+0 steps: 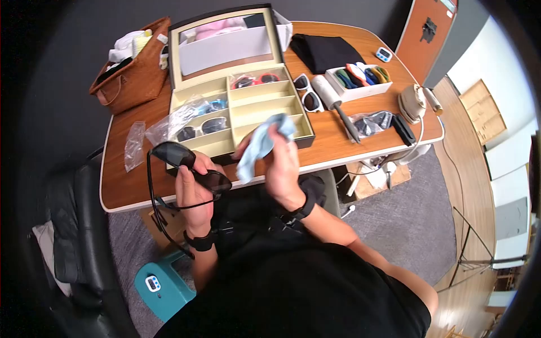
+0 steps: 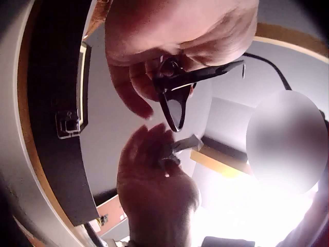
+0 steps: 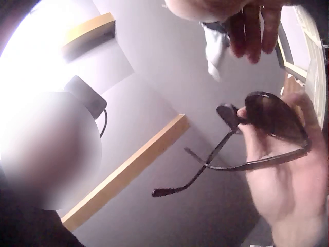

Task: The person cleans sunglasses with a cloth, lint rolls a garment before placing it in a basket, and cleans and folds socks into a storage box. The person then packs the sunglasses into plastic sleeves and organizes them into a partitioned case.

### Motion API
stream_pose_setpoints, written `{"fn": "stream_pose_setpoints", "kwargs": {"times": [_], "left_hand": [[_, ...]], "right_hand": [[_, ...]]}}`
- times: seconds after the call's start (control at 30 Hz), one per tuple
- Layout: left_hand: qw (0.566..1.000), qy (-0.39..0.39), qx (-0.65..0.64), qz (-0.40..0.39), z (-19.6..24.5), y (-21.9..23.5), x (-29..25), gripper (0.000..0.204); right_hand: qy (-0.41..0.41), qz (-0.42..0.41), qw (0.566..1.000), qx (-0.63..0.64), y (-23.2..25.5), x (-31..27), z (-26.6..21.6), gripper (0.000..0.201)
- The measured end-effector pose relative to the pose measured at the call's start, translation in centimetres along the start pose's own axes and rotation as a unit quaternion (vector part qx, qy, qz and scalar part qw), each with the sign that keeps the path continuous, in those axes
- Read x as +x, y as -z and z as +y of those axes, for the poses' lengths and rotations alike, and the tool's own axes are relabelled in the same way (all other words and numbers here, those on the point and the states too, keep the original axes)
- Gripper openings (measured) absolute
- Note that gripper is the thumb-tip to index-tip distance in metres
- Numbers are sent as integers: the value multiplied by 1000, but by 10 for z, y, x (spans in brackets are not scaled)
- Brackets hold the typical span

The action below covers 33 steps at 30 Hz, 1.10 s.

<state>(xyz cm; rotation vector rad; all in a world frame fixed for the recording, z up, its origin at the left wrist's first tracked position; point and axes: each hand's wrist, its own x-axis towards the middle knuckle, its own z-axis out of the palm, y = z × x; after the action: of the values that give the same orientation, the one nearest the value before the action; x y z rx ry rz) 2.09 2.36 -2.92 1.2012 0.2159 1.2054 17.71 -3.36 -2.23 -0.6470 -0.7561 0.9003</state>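
My left hand [image 1: 195, 197] pinches a pair of black sunglasses [image 1: 172, 152] near the middle of the frame, over the table's front edge. Both dark lenses show, and the temples hang unfolded towards me. In the right wrist view the sunglasses [image 3: 276, 117] are seen from behind, temples crossing. My right hand [image 1: 282, 173] holds a light blue cloth [image 1: 257, 149] between thumb and fingers, apart from the sunglasses. A display case [image 1: 242, 130] lies open just beyond both hands. Inside it are white-framed sunglasses [image 1: 213, 125], red sunglasses [image 1: 267, 78] and a blue pair [image 1: 216, 105].
On the wooden table [image 1: 127, 186] a brown bag [image 1: 132, 79] stands at left beside clear plastic wrappers [image 1: 135, 146]. To the right are white sunglasses [image 1: 310, 100], a lint roller [image 1: 327, 93], a white box [image 1: 366, 91] of folded fabrics, and a black case [image 1: 403, 130].
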Motion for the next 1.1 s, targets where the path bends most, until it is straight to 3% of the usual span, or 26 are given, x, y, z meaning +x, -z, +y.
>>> {"fn": "stream_pose_setpoints", "kwargs": {"times": [0.03, 0.07, 0.1, 0.17, 0.23, 0.3, 0.37, 0.43, 0.47, 0.5, 0.53, 0.6, 0.63, 0.7, 0.77, 0.8, 0.83, 0.9, 0.97, 1.03, 1.07, 1.1], "left_hand": [[1000, -23, 15, 1, 3, -3, 0, 39], [995, -57, 75, 19, 4, -8, 0, 39], [982, -94, 165, 19, 4, -12, 0, 40], [941, -103, 320, 31, 19, -26, -2, 45], [971, -78, 203, 97, 11, -16, -6, 51], [994, -38, 53, 93, 13, -3, 1, 47], [989, -46, -119, 79, 10, 21, 8, 38], [982, -45, -74, 168, 15, 33, 10, 37], [978, -36, -46, 202, 20, 30, 11, 37], [982, -32, -22, 187, 19, 40, 10, 38], [982, -13, -38, 186, 15, 49, 9, 39], [977, 14, -29, 209, 19, 43, 7, 39], [974, 29, -10, 226, 22, 34, 8, 39], [985, 45, 59, 158, 22, 34, 8, 40], [989, 50, 42, 134, 17, 29, 9, 41], [993, 55, 28, 103, 13, 26, 10, 42], [993, 52, 21, 103, 11, 24, 11, 42], [988, 141, -6, 57, 9, 20, 9, 44], [984, 175, -26, 0, 6, 13, 8, 45], [968, 236, -88, -23, 12, -2, 3, 43], [978, 205, -25, -26, 15, -11, -1, 40], [980, 195, -1, -33, 16, -15, -2, 37]], "right_hand": [[3, 75, 996, -38, -5, 4, 1, 36], [-5, 89, 995, -34, -19, 5, 0, 35], [-5, -12, 988, -156, -19, -3, -1, 28], [42, -87, 980, -173, -43, -23, 14, 19], [56, -167, 946, -272, -44, -27, 3, 12], [-36, -226, 915, -332, -43, -16, -9, 16], [-9, -266, 895, -358, -31, -12, -18, 22], [-18, -355, 859, -369, -14, -12, -30, 26], [5, -290, 869, -402, -7, -12, -36, 25], [28, -228, 874, -428, -1, -11, -44, 25], [41, -163, 840, -515, 4, -9, -57, 21], [110, -65, 850, -511, 39, -5, -62, 16], [94, -1, 857, -507, 50, -4, -69, 20], [113, 58, 848, -515, 79, 10, -76, 29], [-6, 104, 709, -698, 92, 18, -99, 28], [14, 74, 643, -762, 93, 18, -104, 30], [18, 74, 638, -766, 94, 18, -107, 30], [208, 6, 572, -793, 82, 17, -108, 30], [105, 49, 745, -657, 50, 14, -104, 34], [144, -59, 791, -592, 13, 2, -91, 58], [140, -132, 848, -493, -3, -4, -76, 81], [102, -207, 836, -498, -17, -7, -63, 106]]}}
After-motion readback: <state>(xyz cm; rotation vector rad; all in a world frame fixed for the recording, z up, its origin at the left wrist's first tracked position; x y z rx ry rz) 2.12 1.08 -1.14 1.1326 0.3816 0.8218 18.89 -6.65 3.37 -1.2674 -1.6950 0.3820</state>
